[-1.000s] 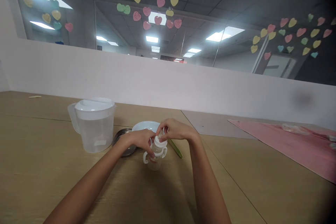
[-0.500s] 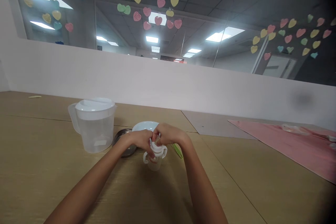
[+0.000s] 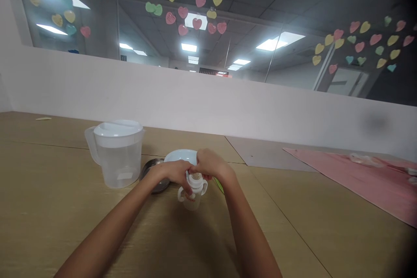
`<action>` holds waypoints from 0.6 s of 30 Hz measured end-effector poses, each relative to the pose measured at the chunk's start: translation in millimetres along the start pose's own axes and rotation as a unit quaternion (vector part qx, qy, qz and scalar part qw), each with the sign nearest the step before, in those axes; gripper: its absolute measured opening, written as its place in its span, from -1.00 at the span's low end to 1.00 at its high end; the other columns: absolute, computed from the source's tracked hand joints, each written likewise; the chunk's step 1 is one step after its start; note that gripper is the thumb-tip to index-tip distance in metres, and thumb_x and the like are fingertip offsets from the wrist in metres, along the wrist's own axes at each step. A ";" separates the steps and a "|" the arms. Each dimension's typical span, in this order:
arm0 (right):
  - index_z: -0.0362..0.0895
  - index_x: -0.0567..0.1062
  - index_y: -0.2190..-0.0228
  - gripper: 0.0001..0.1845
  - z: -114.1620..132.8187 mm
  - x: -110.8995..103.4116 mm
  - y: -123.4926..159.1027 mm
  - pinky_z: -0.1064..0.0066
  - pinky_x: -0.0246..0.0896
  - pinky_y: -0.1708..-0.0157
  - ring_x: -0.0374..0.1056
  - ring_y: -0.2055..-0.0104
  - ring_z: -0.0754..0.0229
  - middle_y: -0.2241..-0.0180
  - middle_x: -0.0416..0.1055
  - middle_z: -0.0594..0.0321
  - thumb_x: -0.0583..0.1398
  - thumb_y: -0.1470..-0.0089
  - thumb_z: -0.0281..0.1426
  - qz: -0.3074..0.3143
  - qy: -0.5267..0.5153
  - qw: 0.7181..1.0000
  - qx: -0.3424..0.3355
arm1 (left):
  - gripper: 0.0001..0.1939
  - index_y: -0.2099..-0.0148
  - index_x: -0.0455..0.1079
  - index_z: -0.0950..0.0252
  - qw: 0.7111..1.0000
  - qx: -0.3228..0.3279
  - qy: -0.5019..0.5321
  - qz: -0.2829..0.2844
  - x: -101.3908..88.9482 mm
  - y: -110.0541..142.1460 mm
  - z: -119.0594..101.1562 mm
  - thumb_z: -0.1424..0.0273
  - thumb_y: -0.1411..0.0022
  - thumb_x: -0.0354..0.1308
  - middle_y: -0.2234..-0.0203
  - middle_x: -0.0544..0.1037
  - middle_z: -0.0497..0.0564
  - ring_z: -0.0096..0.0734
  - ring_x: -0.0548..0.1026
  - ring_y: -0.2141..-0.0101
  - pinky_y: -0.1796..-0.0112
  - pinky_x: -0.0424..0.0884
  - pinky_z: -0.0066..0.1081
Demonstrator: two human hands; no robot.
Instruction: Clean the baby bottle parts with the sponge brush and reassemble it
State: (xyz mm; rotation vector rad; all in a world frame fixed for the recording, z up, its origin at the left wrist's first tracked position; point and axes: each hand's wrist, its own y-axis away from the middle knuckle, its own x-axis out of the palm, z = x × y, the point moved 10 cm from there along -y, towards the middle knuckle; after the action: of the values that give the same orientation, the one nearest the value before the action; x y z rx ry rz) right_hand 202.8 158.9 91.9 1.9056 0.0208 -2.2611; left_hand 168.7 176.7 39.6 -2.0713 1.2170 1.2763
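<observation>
Bottle (image 3: 192,202): upright on table (image 3: 48,191) | left hand (image 3: 177,172): grip holding bottle | right hand (image 3: 208,163): by top, grip unclear

The clear two-handled plastic bottle (image 3: 192,202) is set right of the cloudy plastic jug (image 3: 120,163) — before the round pale plate (image 3: 180,154).

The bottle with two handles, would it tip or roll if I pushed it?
The bottle looks taller than wide, so it might tip. Its handles stick out, so it probably wouldn't roll far. Its see-through body looks like plastic, so maybe it's light.
</observation>
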 end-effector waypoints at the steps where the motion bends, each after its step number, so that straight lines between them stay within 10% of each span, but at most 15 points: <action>1: -0.25 0.47 0.58 -0.79 0.5 -1.9 0.7 0.53 0.12 0.64 0.35 0.63 0.26 0.64 0.44 0.14 0.21 0.07 -0.35 -0.008 0.012 1.000 0.005 | -0.51 0.18 0.44 0.23 1.000 -0.001 0.002 0.002 0.5 0.2 0.2 0.18 0.22 0.32 0.34 0.53 -0.09 -0.34 0.44 0.34 0.39 0.24 -0.50; 18: -0.19 0.52 0.41 -0.83 6.3 -13.0 10.9 0.54 0.07 0.57 0.37 0.55 0.30 0.51 0.48 0.21 0.23 0.03 -0.33 -0.028 0.089 0.996 -0.001 | -0.59 0.29 0.41 0.23 1.000 -0.006 0.001 -0.001 -1.3 0.4 0.4 0.19 0.24 0.32 0.40 0.51 -0.14 -0.39 0.43 0.38 0.41 0.23 -0.51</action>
State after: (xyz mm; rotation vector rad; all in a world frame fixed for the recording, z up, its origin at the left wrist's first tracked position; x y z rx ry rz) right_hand 200.4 149.1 107.0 2.1249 0.1026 -2.1166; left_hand 168.0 177.4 40.5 -2.0822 1.2097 1.2848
